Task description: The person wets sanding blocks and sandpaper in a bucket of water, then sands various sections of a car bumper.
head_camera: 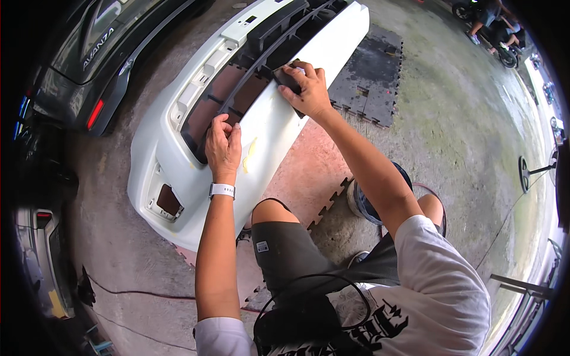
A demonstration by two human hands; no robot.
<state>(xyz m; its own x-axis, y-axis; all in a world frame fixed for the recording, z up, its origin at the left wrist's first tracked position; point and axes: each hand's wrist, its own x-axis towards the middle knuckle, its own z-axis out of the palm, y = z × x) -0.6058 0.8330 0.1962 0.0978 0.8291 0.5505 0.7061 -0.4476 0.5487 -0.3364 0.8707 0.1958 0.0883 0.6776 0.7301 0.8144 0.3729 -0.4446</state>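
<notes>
A white car bumper cover (267, 129) with a black grille insert (258, 66) lies on the floor before me, with yellowish filler patches on its face. My right hand (307, 86) grips a dark sanding block (287, 80) against the bumper by the grille opening's edge. My left hand (224, 144), with a white watch (222, 190) at the wrist, rests on the bumper at the lower rim of that opening, fingers bent. Nothing shows in it.
Pinkish foam mats (307, 164) and a dark mat (369, 80) lie around the bumper. A bucket (363, 200) stands by my right knee. Cables (147, 293) cross the floor. A dark car (89, 58) stands at left; people (498, 26) sit at top right.
</notes>
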